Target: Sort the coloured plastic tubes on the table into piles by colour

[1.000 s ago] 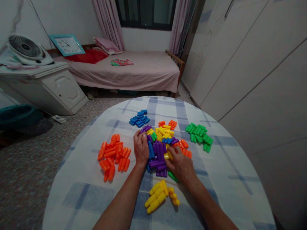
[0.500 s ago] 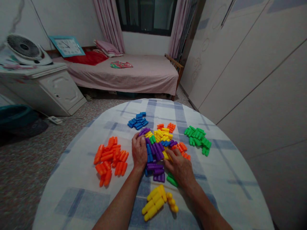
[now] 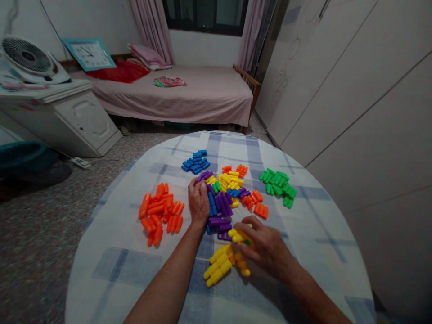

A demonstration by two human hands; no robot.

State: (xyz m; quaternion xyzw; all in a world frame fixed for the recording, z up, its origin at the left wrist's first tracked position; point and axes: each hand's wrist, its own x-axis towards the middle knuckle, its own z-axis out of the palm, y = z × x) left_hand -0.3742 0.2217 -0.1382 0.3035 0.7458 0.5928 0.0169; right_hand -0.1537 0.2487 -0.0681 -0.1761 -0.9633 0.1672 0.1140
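My right hand (image 3: 266, 243) is closed on a yellow plastic building block (image 3: 238, 236), just above the near side of the mixed pile. Its fingers partly cover the block, and a bit of green shows beneath them. Below it lie yellow blocks (image 3: 218, 265) in a small group. My left hand (image 3: 198, 202) rests on the table, loosely curved against the pile's left side with no block visible in it. Close to it are blue blocks (image 3: 212, 204), purple blocks (image 3: 222, 204) and a green block (image 3: 216, 186).
Orange blocks (image 3: 162, 209) lie in a heap at left, blue blocks (image 3: 195, 163) at the back, green blocks (image 3: 278, 184) at right. A checked cloth covers the round table (image 3: 111, 270). Beyond stand a bed (image 3: 202, 99), a cabinet (image 3: 84, 119) and a wardrobe (image 3: 354, 112).
My right hand has come back from the mixed pile towards me and lifted a yellow block over the near yellow group. My left hand stays beside the pile. The view has shifted slightly.
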